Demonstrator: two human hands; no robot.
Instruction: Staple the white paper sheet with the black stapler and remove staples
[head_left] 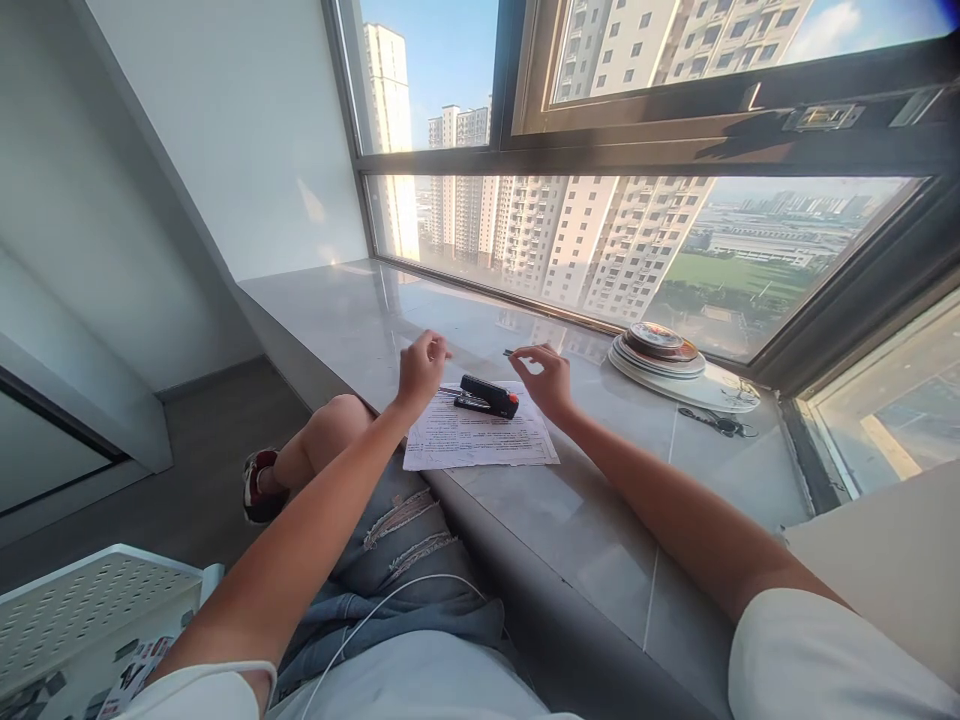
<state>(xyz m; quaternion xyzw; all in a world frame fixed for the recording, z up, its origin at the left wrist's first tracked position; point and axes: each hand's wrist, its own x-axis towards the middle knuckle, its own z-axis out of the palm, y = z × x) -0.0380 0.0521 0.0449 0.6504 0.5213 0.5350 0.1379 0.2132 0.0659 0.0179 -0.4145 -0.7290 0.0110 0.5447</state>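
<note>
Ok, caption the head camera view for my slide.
Black stapler on printed paper, between the left hand and the right hand, which pinches a small dark piece.

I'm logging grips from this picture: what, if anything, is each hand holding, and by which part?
The right hand pinches a small dark piece at the end nearer that hand. Whether the left hand holds anything cannot be told.

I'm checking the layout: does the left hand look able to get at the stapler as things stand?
Probably yes: the left hand is close to the stapler, which lies on the paper, and nothing visible stands between them. Whether that hand already holds something is unclear.
</note>
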